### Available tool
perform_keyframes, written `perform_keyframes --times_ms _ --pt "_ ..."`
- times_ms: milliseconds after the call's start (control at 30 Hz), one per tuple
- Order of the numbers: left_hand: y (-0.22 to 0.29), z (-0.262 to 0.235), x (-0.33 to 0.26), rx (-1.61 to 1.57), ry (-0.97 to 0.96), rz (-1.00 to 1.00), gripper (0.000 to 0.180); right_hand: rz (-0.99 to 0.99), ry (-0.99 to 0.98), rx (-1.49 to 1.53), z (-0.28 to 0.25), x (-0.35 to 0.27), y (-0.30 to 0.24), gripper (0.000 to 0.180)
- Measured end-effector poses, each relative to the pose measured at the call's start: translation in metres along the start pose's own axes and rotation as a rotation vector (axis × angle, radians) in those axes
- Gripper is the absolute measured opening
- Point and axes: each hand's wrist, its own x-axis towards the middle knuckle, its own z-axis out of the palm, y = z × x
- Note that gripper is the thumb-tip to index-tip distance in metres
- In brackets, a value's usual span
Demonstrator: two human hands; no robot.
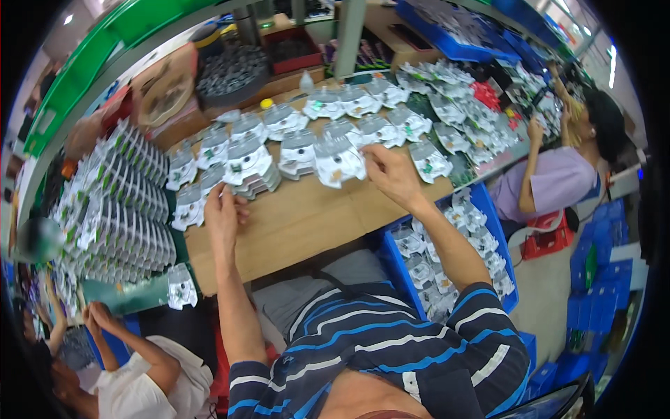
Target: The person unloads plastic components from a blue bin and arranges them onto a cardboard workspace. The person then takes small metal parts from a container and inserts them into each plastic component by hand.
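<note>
White housings [338,165]: moulded plastic by the look, smooth, slight gloss; upper sections [248,149] clear, shiny plastic. Brown board [314,218]: matt, smooth; cardboard or wood, can't tell. Green tabletop [122,298]: smooth, low sheen. Blue bin [392,254]: satin plastic. Striped shirt [391,339]: matt cloth.

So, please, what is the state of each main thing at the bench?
White part: pinched at its edge by right hand
Left hand: loosely curled beside stacked parts
Left-side parts: in tall stacks
Blue bin: open, filled with loose parts
Cardboard: lying flat
Small grey pieces: heaped
</note>
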Motion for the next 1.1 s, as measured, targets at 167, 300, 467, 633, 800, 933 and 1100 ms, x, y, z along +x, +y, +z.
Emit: perform_keyframes --times_ms 167,300,467,633,800,933,1100 --pt "0.010 -0.001 -0.005 -0.027 -0.022 -0.017 0.041 0.163 0.071 -0.129 -0.063 -0.065 0.059 0.024" --pt "0.015 0.012 0.003 0.017 -0.071 -0.015 0.037 0.159 0.134 -0.270 -0.080 -0.075 0.077 0.024" --pt "0.013 0.009 -0.011 0.006 -0.024 0.059 0.029 0.107 0.213 -0.375 -0.066 -0.061 0.041 0.022" --pt "0.035 0.024 -0.082 0.116 -0.001 0.068 0.024 0.058 0.015 0.160 -0.012 -0.053 -0.030 0.026" --pt "-0.001 0.062 -0.124 0.146 -0.137 0.026 0.023 0.015 -0.097 0.113 0.038 -0.065 -0.059 0.028" --pt "-0.014 0.086 -0.127 0.103 -0.226 -0.032 0.025 0.016 -0.065 0.078 0.047 -0.067 -0.029 0.026" --pt "-0.025 0.094 -0.113 -0.023 -0.262 -0.036 0.027 0.087 -0.035 0.090 0.019 -0.063 -0.022 0.017"
